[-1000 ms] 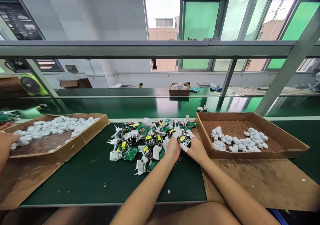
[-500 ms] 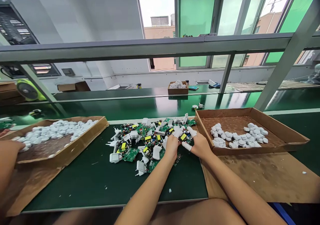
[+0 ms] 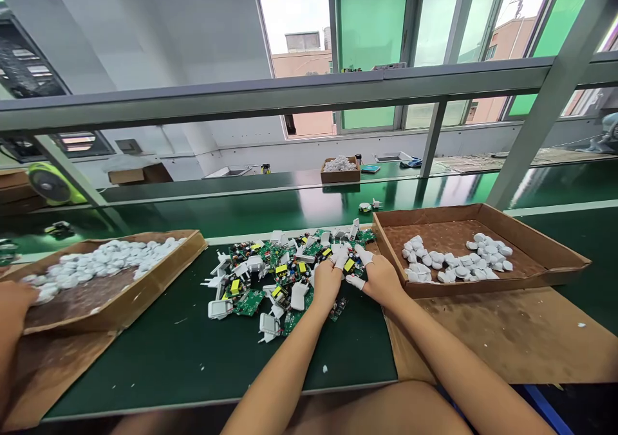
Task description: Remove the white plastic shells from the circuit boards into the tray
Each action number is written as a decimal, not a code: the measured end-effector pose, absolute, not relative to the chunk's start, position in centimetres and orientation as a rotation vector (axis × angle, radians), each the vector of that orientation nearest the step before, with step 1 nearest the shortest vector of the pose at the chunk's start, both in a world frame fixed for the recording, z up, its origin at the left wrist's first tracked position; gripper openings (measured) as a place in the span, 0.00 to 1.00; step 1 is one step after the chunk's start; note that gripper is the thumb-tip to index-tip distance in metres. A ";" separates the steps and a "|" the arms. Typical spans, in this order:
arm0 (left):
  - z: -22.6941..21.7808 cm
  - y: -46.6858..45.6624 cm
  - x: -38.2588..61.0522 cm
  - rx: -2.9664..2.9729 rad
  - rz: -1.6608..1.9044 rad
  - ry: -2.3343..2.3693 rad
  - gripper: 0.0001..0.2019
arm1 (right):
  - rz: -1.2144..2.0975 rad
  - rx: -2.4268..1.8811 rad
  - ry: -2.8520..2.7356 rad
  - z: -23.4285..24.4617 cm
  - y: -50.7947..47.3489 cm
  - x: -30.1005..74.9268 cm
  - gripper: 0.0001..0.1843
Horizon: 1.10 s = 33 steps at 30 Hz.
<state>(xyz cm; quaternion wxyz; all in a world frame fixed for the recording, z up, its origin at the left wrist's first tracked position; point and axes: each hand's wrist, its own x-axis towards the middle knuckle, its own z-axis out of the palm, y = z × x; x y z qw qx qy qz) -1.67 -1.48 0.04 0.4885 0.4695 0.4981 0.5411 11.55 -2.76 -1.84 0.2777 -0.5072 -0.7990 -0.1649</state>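
Observation:
Both my hands meet at the right side of a heap of green circuit boards (image 3: 248,302) wired to white plug housings (image 3: 299,295). White finger covers sit on several fingertips. Between the hands is a circuit board (image 3: 349,266) with a yellow block on it. My right hand (image 3: 382,279) grips it from the right, thumb below and forefinger above. From the left, my left hand (image 3: 329,279) has its fingers closed at the board's edge; its thumb is partly hidden.
A cardboard tray (image 3: 531,279) on the right holds white pieces (image 3: 463,266). Another tray (image 3: 159,273) on the left holds many more, with another person's hand (image 3: 17,300) at its edge. Behind runs a green conveyor (image 3: 270,206) under a metal rail (image 3: 217,108).
The view has shifted and tilted slightly. My hands stay at the same circuit board with almost the same grip. The other person's hand has moved a little leftward in the picture.

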 end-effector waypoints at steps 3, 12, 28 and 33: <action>0.0 -1.5 -1.8 1.404 1.278 1.282 0.03 | -0.494 -1.420 -2.177 -1.9 -2.7 11.5 0.13; -1.0 -0.8 -1.1 1.032 1.229 1.089 0.11 | -0.527 -1.329 -2.154 -1.9 -2.7 11.5 0.14; 0.1 -1.9 -1.5 1.472 1.339 1.197 0.07 | -0.453 -1.125 -2.067 -1.7 -2.5 12.0 0.25; 0.0 -1.7 -1.2 1.367 1.346 1.089 0.09 | -0.372 -1.152 -2.102 -1.9 -2.3 12.2 0.23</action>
